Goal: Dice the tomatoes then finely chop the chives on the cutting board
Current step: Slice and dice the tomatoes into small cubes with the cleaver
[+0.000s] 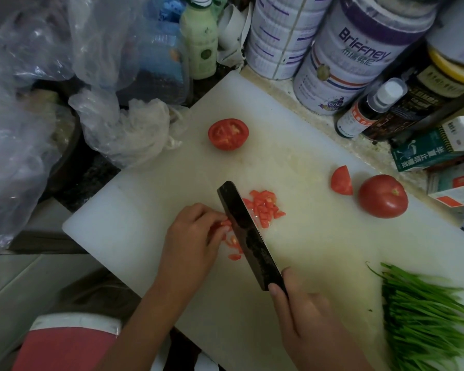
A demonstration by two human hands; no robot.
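Observation:
On the white cutting board (292, 145) my right hand (306, 314) grips the handle of a dark cleaver (248, 234), its blade edge down on the board. My left hand (193, 236) sits left of the blade, fingertips curled on small tomato strips (225, 225). A pile of diced tomato (265, 207) lies right of the blade, with a few loose bits (235, 250) on its left. A halved tomato (228, 134) rests cut face up at the far side. A tomato wedge (342, 181) and a whole tomato (382, 196) lie to the right. A bunch of chives (423, 317) lies at the near right.
Crumpled plastic bags (123, 132) crowd the board's left side. Large tins (356, 52), a small white-capped bottle (370, 108), a pale green bottle (201, 38) and cartons (439, 145) line the far and right edges.

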